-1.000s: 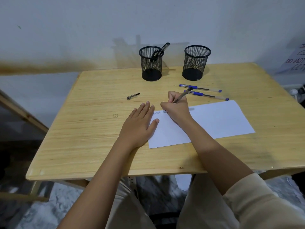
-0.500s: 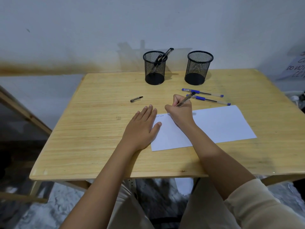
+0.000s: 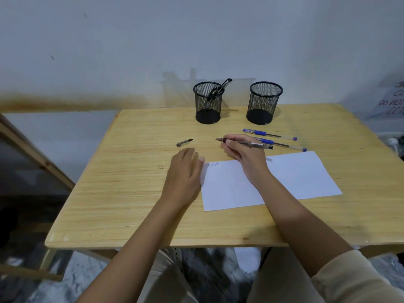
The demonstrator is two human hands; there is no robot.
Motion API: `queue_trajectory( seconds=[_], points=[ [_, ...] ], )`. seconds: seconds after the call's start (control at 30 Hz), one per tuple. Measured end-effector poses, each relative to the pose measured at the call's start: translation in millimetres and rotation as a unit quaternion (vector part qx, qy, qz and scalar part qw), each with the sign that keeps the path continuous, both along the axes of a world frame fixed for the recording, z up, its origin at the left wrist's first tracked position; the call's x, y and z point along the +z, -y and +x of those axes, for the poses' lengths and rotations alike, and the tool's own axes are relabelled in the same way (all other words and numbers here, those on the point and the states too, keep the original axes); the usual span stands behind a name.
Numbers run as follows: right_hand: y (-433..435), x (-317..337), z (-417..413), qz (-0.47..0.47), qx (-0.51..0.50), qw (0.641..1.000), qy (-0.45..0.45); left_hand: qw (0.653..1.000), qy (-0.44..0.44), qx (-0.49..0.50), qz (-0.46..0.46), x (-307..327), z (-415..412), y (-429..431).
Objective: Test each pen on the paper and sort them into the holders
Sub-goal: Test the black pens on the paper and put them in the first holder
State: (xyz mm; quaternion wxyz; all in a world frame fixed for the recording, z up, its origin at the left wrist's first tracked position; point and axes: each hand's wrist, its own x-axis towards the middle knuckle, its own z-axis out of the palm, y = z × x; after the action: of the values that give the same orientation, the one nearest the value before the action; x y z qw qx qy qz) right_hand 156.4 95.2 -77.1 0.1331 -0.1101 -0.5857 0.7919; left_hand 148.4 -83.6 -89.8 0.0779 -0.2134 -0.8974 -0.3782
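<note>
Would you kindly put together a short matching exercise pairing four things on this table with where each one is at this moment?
Things:
1. pen cap
2. uncapped pen
3. left holder
4. two blue pens

Places or states:
A. held in the right hand, tip pointing left, off the paper
B. lying side by side beyond the paper, untouched
C. lying alone on the table, just ahead of the left hand
D. standing at the back with pens inside

Pairs: 1-C, 2-A, 3-D, 4-B
</note>
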Motion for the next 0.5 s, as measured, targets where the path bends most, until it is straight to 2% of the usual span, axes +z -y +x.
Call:
queue_trajectory(
  seconds=[0.1, 0.2, 0.3, 0.4, 0.5],
  points=[
    [-3.2, 4.0, 0.9, -0.013, 0.012, 1.000, 0.005, 0.998, 0.006, 0.061, -0.003, 0.2, -21.9, 8.0],
    [-4.2, 9.3, -0.4, -0.030, 0.016, 0.999, 0.013, 0.993, 0.024, 0.094, -0.070, 1.2, -48.8, 10.7],
    [-5.6, 14.3, -2.9, -0.041, 0.016, 0.998, 0.034, 0.986, 0.000, 0.098, -0.132, 0.5, -66.2, 7.2],
    [-6.9, 17.1, -4.2, -0.035, 0.014, 0.998, 0.045, 0.994, -0.022, 0.069, -0.085, 0.0, -71.9, 0.9],
    [-9.8, 21.4, -4.6, -0.052, 0.006, 0.998, 0.039, 0.999, 0.009, 0.047, 0.015, 7.5, -68.2, -8.9]
  ],
)
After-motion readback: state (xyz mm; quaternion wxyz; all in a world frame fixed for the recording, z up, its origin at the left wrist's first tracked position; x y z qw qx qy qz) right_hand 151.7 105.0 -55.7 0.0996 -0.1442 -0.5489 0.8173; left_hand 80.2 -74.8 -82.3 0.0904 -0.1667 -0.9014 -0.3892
